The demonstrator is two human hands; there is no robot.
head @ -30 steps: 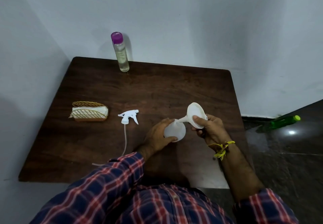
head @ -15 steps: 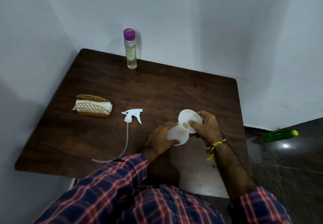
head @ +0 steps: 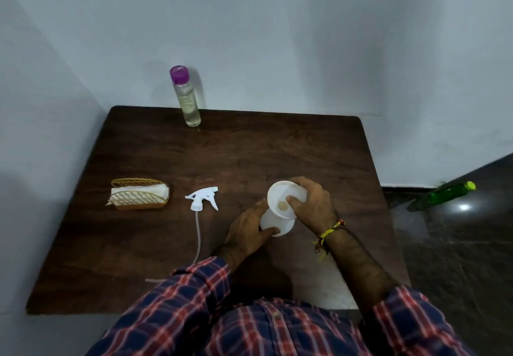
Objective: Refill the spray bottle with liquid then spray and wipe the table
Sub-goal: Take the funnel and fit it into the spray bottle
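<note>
The white spray bottle [head: 274,223] stands on the counter [head: 249,150] near its front edge, right of centre, its mouth covered by a white funnel [head: 283,198] whose wide bowl faces up toward the camera. The funnel sits on top of the bottle; whether its stem is fully seated in the neck cannot be told, since the bowl hides it.

The left hand [head: 247,233] wraps the bottle's body from the left, grip closed around it, thumb lying across the near side. The right hand [head: 311,203] has its grip closed on the funnel, with the thumb pressed inside the bowl and the fingers round the outer rim on the right. A yellow thread band [head: 330,233] circles the right wrist. Both arms come out of plaid sleeves [head: 200,280] at the bottom of the view.

Left of the bottle, apart from it, the white trigger head [head: 202,200] lies on its side on the counter, its thin clear tube [head: 197,239] trailing toward the front edge. Further left stands a gold wire holder [head: 138,197] with white tissues in it.

At the back edge, left of centre, a tall clear refill bottle [head: 187,100] with a purple cap stands upright, holding pale liquid, close to the wall.

Off the counter to the right, a green bottle [head: 447,193] lies on the dark floor.
</note>
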